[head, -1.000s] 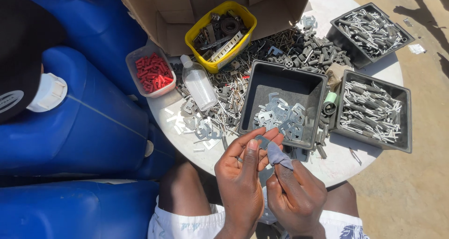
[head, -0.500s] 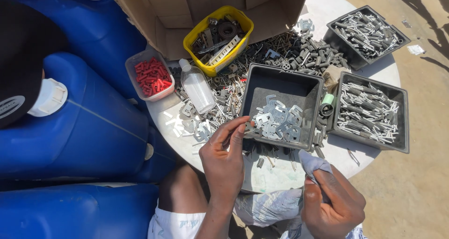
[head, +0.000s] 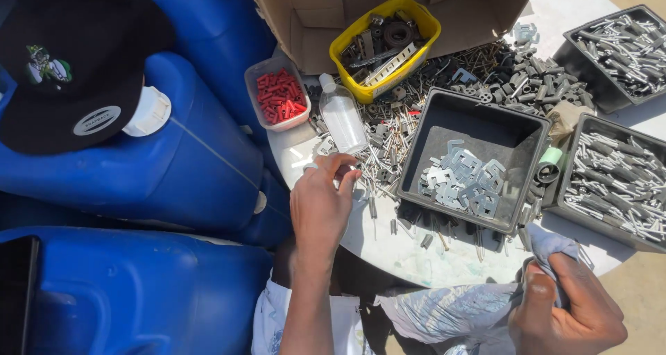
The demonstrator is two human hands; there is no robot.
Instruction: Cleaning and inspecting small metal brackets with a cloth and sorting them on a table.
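Metal clips (head: 326, 162), probably light, stiff and best pinched edgewise, beside the clear bottle (head: 343, 117), meet the left hand (head: 320, 206) fingertips; the right hand (head: 569, 306) grip pinches cloth (head: 548, 242).

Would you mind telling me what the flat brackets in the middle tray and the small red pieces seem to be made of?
Flat brackets: probably sheet metal, pale grey, glinting in the sun with crisp stamped notches. Small red pieces: likely plastic, evenly bright red and dull, lying in a pale tub.
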